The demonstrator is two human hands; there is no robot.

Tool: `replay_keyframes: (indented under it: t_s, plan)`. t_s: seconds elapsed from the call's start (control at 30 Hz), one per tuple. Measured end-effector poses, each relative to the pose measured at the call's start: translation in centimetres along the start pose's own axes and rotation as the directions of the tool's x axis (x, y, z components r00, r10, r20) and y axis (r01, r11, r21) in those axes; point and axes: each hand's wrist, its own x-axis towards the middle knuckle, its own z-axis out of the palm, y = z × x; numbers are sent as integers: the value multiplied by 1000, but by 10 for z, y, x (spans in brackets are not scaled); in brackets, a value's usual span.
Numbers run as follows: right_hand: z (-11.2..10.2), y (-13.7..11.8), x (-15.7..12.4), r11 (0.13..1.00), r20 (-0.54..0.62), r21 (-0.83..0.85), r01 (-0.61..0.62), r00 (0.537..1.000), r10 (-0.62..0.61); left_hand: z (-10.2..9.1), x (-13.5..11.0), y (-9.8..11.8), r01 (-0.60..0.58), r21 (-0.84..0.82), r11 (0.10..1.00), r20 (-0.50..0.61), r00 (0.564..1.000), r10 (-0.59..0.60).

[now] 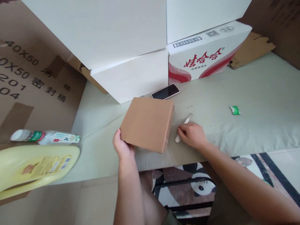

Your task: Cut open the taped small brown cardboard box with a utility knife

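Note:
A small brown cardboard box [147, 123] is tilted up off the cloth, held at its near left corner by my left hand [123, 145]. The thumb lies along the side of the box, and the other fingers are hidden beneath it. Just right of the box, my right hand [192, 134] is closed round a slim white tool [187, 120] with a thin greyish tip pointing away from me. The tool's rounded white end sticks out below the fingers. Whether the tip is a blade I cannot tell.
A phone [166, 92] lies behind the box, against stacked white cartons [131, 75]. A red-and-white carton [206, 56] stands back right. A small green packet [234, 110] lies right. At left are a clear bottle [47, 137], a yellow jug [39, 165] and a large printed carton [35, 78].

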Motion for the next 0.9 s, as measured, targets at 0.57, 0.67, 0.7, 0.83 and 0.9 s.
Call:
replay_keyframes:
  t_s: [0.57,0.67,0.7,0.83,0.9]
  plan:
    - [0,1,-9,885,-3,446,-137,988,155,1,1,-4,10,11,1000,-11,1000,-10]
    - [0,0,-10,761,-3,639,-113,989,150,5,-1,-3,25,-7,1000,-36,999,-25]
    - [1,0,-10,731,-3,674,-109,989,151,6,-2,-3,31,-10,999,-44,999,-31]
    - [4,-2,-12,687,-20,723,-73,992,127,7,-3,-3,42,-28,999,-65,997,-43]
    - [5,-1,-13,699,-17,713,-56,995,97,6,-2,-3,35,-26,999,-56,998,-36]
